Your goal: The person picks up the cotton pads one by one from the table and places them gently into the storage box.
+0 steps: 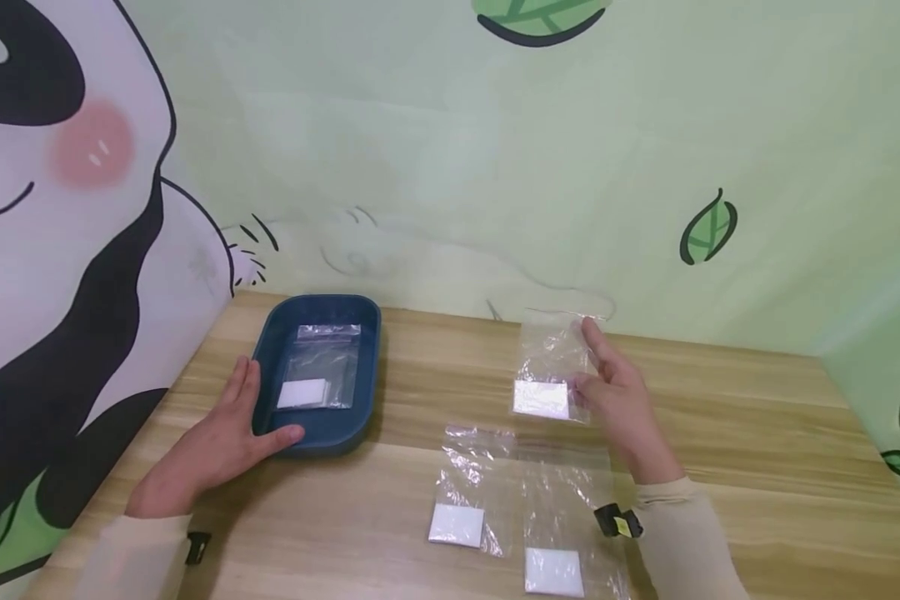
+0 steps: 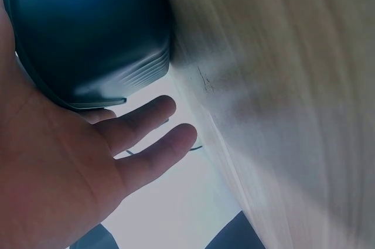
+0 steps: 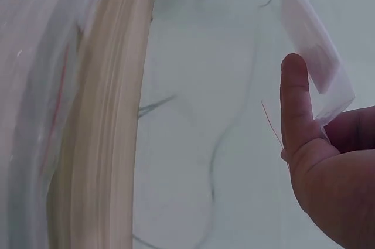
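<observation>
In the head view, my left hand (image 1: 217,446) rests against the left side of a dark blue tray (image 1: 371,367), thumb over its near rim and the other fingers straight. The left wrist view shows two extended fingers (image 2: 155,161) beside the tray's outer wall (image 2: 88,32). Inside the tray lies a clear zip bag (image 1: 318,367) with a white card-like piece at its bottom. My right hand (image 1: 622,400) pinches another clear zip bag (image 1: 551,350) by its right edge, also with a white piece, held upright over the table; the right wrist view shows its white piece (image 3: 313,44) beyond the thumb.
Two more clear zip bags, a left one (image 1: 480,467) and a right one (image 1: 570,492), lie on the wooden table (image 1: 330,517) nearer me, each with a white piece inside. Behind the table's far edge hangs a pale green backdrop (image 1: 390,150) with a panda and leaves.
</observation>
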### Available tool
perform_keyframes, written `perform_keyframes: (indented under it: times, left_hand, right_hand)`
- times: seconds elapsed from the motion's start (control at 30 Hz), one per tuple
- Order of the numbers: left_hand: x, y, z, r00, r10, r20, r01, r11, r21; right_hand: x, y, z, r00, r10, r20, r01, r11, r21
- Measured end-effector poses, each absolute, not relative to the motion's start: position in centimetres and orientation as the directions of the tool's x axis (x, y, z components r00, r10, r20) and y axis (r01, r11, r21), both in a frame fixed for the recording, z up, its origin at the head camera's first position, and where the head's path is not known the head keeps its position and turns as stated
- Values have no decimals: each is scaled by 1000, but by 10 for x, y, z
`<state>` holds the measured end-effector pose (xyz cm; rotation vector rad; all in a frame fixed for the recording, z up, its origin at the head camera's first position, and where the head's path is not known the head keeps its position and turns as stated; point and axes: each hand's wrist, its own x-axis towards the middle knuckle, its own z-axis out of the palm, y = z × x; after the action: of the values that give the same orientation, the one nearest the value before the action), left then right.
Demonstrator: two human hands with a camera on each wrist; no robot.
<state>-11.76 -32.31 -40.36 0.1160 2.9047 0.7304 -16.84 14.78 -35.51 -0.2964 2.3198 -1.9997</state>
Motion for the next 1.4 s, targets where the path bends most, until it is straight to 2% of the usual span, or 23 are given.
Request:
perform_keyframes:
  times: [0.33, 0.77, 1.4]
  left_hand:
    - [-115, -328, -405, -987, 96, -131, 21, 877, 481]
    - [-113, -331, -405, -988, 102, -114, 36, 879, 475]
    - [-114, -326, -402, -989, 88, -116, 23, 883, 469]
  right_hand:
    - [-184, 98, -347, -966, -233, 114, -129, 52, -990]
    - [-197, 34, -340, -960, -262, 94, -90, -28, -996]
    - [-215, -52, -345, -946, -316, 72, -69, -19, -997]
